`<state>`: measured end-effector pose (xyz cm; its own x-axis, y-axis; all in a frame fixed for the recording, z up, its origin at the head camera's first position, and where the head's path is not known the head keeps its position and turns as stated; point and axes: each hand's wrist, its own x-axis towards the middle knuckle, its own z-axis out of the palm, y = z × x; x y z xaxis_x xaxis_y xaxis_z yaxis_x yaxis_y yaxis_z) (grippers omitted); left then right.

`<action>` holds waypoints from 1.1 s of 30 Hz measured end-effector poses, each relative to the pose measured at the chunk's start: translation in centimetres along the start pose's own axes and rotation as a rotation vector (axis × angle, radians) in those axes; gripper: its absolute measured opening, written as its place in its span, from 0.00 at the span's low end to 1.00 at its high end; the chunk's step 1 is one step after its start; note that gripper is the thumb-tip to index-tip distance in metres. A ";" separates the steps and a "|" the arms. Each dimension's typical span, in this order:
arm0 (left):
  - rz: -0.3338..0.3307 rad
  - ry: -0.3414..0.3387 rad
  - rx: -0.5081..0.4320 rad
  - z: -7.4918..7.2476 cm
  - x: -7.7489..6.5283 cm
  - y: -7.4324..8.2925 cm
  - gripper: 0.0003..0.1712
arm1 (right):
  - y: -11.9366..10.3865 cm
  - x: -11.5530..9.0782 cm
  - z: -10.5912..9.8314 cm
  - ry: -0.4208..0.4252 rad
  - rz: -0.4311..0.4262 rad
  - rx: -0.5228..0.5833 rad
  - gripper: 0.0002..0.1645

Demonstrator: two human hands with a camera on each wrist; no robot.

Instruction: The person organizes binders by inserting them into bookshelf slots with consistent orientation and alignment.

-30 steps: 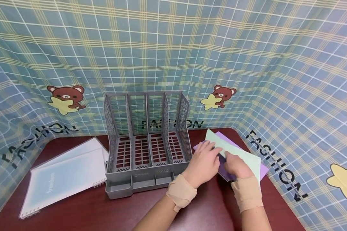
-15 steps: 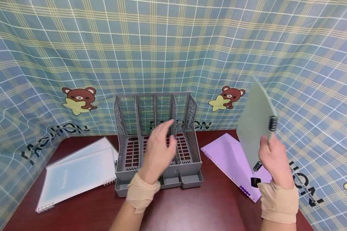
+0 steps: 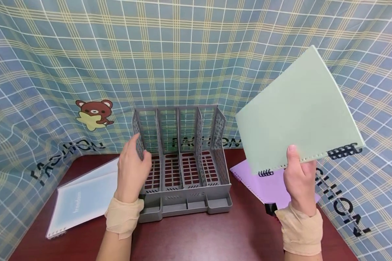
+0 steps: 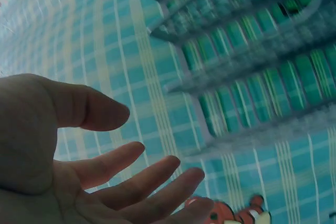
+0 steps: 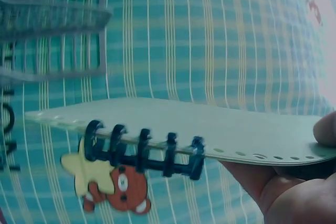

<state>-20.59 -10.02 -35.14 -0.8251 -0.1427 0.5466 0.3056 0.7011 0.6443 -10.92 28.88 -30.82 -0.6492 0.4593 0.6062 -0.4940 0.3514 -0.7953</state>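
Note:
My right hand (image 3: pixel 298 181) grips a pale green notebook (image 3: pixel 297 112) by its punched edge, thumb on the cover. The notebook is raised and tilted over the right side of the table. Black binding rings (image 5: pixel 144 150) show along that edge in the right wrist view. My left hand (image 3: pixel 132 170) is in the air by the left side of a grey file organizer (image 3: pixel 183 199), holding nothing. Its fingers (image 4: pixel 142 187) are spread and relaxed in the left wrist view. The organizer has several upright slots and a row of small front trays.
A purple notebook (image 3: pixel 248 177) lies at the right, partly covered by the green one in view, with a small black piece (image 3: pixel 270 208) near its edge. Two white-and-blue notebooks (image 3: pixel 81 203) overlap at the left. Plaid cloth (image 3: pixel 170 47) hangs behind the dark red table (image 3: pixel 196 239).
My right hand has lifted the green notebook off the purple one and turned its cover toward the head camera. My left hand has left the notebooks and moved left across the organizer.

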 end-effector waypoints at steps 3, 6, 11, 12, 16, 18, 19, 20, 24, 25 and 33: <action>-0.029 -0.017 0.030 -0.3 0.3 -1.1 0.33 | -0.4 -0.5 0.9 -0.003 -0.024 0.102 0.17; -0.060 -0.083 0.048 -0.2 0.6 -2.2 0.36 | -0.5 -0.9 1.9 -0.030 -0.011 0.213 0.17; -0.122 -0.256 0.079 0.6 0.8 -4.2 0.44 | 0.2 -1.4 3.8 -0.078 -0.003 0.225 0.20; -0.137 -0.289 0.081 0.8 0.8 -4.6 0.45 | 0.4 -1.4 4.1 -0.082 -0.003 0.203 0.20; -0.220 -0.413 0.090 1.2 0.9 -6.0 0.47 | 0.9 -1.6 5.2 -0.091 0.020 0.136 0.20; -0.254 -0.466 0.106 1.3 0.9 -6.6 0.46 | 1.2 -1.7 5.6 -0.098 0.032 0.115 0.20; -0.268 -0.491 0.112 1.3 0.9 -6.9 0.45 | 1.4 -1.7 5.8 -0.101 0.043 0.119 0.21; -0.281 -0.517 0.113 1.4 0.9 -7.1 0.44 | 1.5 -1.6 6.0 -0.107 0.053 0.120 0.21; -0.297 -0.617 0.125 1.8 0.7 -7.8 0.39 | 2.4 -1.6 6.6 -0.134 0.062 0.093 0.24; -0.294 -0.630 0.127 1.9 0.7 -7.9 0.38 | 2.6 -1.6 6.7 -0.141 0.064 0.084 0.24; -0.277 -0.586 0.139 2.2 0.7 -8.4 0.33 | 3.9 -1.9 8.1 -0.205 0.113 0.026 0.25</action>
<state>-24.75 -14.45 -41.32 -0.9983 0.0456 -0.0360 0.0133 0.7821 0.6230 -16.34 22.80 -35.09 -0.8039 0.3180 0.5025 -0.4245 0.2849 -0.8594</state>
